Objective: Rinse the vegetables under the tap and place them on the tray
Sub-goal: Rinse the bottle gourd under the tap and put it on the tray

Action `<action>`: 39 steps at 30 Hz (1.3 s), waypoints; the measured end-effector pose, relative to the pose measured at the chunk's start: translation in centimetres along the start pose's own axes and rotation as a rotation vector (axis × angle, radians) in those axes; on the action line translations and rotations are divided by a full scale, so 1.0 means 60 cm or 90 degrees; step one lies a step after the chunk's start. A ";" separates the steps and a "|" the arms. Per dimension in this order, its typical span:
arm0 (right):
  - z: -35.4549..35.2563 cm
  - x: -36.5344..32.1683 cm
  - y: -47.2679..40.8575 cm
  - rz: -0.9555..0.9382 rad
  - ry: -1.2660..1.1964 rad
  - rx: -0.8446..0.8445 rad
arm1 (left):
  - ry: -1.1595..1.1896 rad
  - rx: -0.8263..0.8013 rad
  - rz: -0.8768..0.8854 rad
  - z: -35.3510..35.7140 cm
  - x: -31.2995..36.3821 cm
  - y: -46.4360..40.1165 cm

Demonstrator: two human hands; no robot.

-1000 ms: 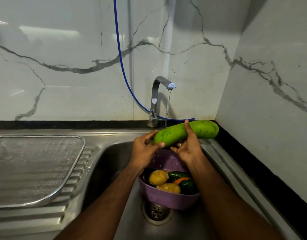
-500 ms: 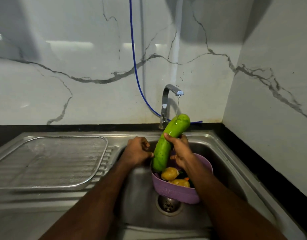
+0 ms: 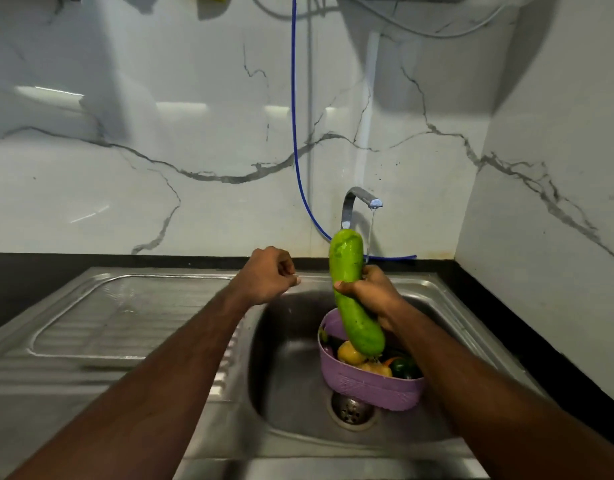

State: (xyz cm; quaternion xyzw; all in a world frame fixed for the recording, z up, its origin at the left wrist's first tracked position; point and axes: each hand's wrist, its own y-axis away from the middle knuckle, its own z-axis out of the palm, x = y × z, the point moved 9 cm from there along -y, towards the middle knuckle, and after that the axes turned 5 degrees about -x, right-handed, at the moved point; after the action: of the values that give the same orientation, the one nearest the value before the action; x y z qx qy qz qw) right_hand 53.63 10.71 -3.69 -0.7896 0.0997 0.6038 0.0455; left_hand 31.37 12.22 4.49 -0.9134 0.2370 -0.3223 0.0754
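Head view: the right hand [image 3: 369,292] is gripping a long green gourd [image 3: 352,292] around its middle, fingers wrapped closed about it, and is holding it nearly upright over the sink basin [image 3: 288,358], probably so that rinse water runs down its length and drips off the lower end into the basin, not onto the counter. The upper end of the gourd is standing just beside the thin stream falling from the tap [image 3: 359,199]; whether the water is touching the skin cannot be told. The lower end is hanging directly over a purple basket [image 3: 371,388] that is sitting in the basin above the drain [image 3: 350,412], a position that lets its contents drain freely. Inside the basket are lying yellow vegetables [image 3: 350,353] and a dark green one [image 3: 404,367], apparently awaiting their turn. The left hand [image 3: 269,277] is hovering loosely curled and empty above the left rim of the basin, apart from the gourd, and seems free to assist. The tray [image 3: 132,313], a shallow mesh-bottomed pan, is resting on the ribbed drainboard to the left of the basin and is holding nothing, so no vegetable appears to have been placed yet. A blue hose [image 3: 293,133] is hanging down the marble wall behind the tap.
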 end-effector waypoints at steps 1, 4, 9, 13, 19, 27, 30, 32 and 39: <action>0.004 -0.011 0.000 -0.007 0.031 -0.001 | -0.006 0.007 -0.012 -0.016 -0.013 0.008; 0.028 -0.024 0.003 0.020 0.032 -0.035 | -0.014 0.026 -0.043 -0.064 -0.055 0.034; 0.094 0.002 0.003 0.094 -0.037 -0.073 | -0.026 0.032 -0.086 -0.128 -0.136 0.083; 0.126 -0.070 -0.002 -0.023 0.294 -0.035 | -0.058 0.047 -0.105 -0.172 -0.197 0.112; 0.230 -0.210 -0.002 -0.152 0.454 -0.091 | -0.077 0.084 -0.140 -0.236 -0.270 0.153; 0.424 -0.314 0.022 -0.200 0.431 -0.229 | -0.116 0.076 -0.166 -0.270 -0.342 0.201; 0.478 -0.296 0.022 -0.149 0.393 -0.274 | -0.124 0.076 -0.159 -0.269 -0.360 0.209; 0.503 -0.282 0.022 -0.154 0.425 -0.284 | -0.129 0.075 -0.148 -0.269 -0.361 0.209; 0.539 -0.285 0.019 -0.215 0.503 -0.288 | -0.147 0.086 -0.134 -0.271 -0.381 0.210</action>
State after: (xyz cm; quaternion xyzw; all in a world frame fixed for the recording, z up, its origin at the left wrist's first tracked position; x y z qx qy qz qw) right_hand 18.56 17.54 4.18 -0.9535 -0.1543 0.2487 -0.0714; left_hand 0.83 12.42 0.88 -0.9570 0.1076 -0.2366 0.1290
